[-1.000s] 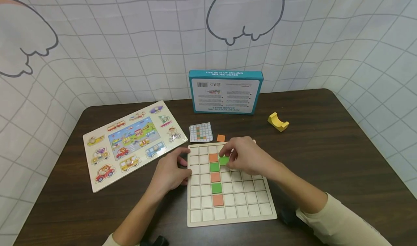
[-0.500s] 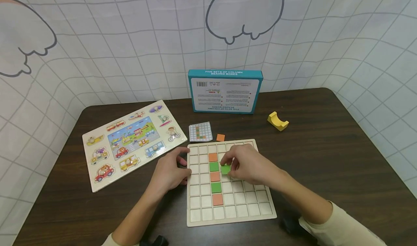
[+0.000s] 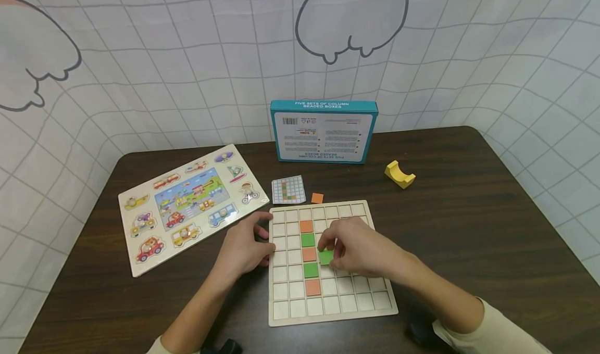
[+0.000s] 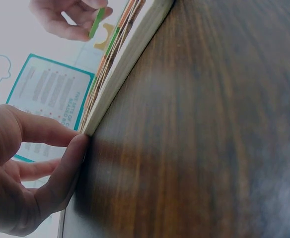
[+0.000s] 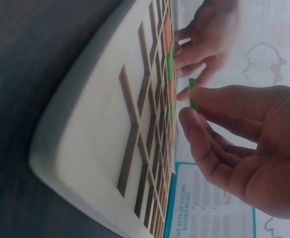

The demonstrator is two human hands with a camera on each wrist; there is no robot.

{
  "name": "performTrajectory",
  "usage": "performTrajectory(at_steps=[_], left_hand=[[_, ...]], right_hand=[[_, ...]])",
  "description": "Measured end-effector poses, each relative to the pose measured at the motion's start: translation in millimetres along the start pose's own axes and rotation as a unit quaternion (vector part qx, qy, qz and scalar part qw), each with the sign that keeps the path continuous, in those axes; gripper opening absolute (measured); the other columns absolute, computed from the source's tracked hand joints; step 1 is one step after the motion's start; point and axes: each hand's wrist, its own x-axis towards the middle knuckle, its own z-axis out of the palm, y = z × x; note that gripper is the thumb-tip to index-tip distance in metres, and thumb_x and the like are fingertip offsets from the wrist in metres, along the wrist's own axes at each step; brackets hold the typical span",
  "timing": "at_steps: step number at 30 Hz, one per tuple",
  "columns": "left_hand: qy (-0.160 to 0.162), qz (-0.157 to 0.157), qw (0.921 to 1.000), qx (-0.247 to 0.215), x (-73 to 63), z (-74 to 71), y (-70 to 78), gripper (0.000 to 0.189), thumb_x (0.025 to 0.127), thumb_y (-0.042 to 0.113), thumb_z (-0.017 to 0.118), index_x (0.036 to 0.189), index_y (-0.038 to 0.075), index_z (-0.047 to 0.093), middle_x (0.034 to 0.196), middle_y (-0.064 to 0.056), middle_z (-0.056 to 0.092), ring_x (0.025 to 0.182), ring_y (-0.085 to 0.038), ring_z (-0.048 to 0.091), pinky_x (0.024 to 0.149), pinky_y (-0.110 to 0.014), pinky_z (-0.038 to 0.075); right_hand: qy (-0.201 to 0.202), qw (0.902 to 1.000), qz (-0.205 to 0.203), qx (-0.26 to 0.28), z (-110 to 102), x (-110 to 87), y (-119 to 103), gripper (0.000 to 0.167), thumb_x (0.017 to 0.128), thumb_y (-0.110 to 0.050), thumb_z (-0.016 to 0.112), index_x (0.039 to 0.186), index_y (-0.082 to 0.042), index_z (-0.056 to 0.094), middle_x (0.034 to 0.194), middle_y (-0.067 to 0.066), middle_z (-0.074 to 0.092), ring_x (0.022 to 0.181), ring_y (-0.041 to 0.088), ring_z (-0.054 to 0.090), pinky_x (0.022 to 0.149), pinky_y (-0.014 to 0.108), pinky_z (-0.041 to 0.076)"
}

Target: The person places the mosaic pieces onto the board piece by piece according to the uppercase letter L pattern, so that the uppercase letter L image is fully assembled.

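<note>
A wooden grid board point(image 3: 287, 320) lies flat on the table, with a column of alternating orange and green square tiles in its cells. My right hand point(image 3: 363, 247) pinches a green square tile point(image 3: 325, 257) between thumb and fingers, just right of that column. Seen from the right wrist, the green tile point(image 5: 192, 93) is edge-on and raised above the grid. At the board's left edge, the fingertips and thumb of my left hand point(image 3: 241, 244) rest against the rim; the left wrist view shows this left hand point(image 4: 31, 163) right at the board's side.
A loose orange tile point(image 3: 317, 198) and a small pattern card point(image 3: 297, 184) lie behind the board. A teal-edged box point(image 3: 323, 135) stands at the back. To the left lies a picture puzzle point(image 3: 187, 203); a yellow curved block point(image 3: 400, 175) sits at the right.
My right hand has moved toward the near side of the board with the green tile, roughly two rows down along the column. My left hand has stayed at the board's edge.
</note>
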Motion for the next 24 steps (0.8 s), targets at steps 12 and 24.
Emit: performTrajectory(at_steps=[12, 24], left_hand=[[-0.001, 0.0, 1.0, -0.002, 1.2, 0.9, -0.9, 0.065, 0.08, 0.0, 0.074, 0.141, 0.014, 0.061, 0.101, -0.012, 0.063, 0.052, -0.015, 0.067, 0.05, -0.031, 0.061], [-0.001, -0.001, 1.0, 0.003, 1.5, 0.1, -0.5, 0.064, 0.08, 0.001, 0.075, 0.142, 0.014, 0.061, 0.101, -0.012, 0.063, 0.052, -0.015, 0.066, 0.05, -0.03, 0.061]], right_hand=[[-0.02, 0.9997, -0.012, 0.006, 3.7, -5.6, -3.4, 0.026, 0.076, 0.002, 0.084, 0.097, -0.011, 0.076, 0.081, -0.005, 0.067, 0.069, 0.005, 0.057, 0.064, 0.022, 0.053], [-0.042, 0.9988, -0.024, -0.001, 6.9, -6.4, -4.2, 0.025, 0.075, 0.002, 0.085, 0.093, -0.012, 0.075, 0.078, -0.004, 0.066, 0.069, 0.005, 0.056, 0.064, 0.021, 0.053]])
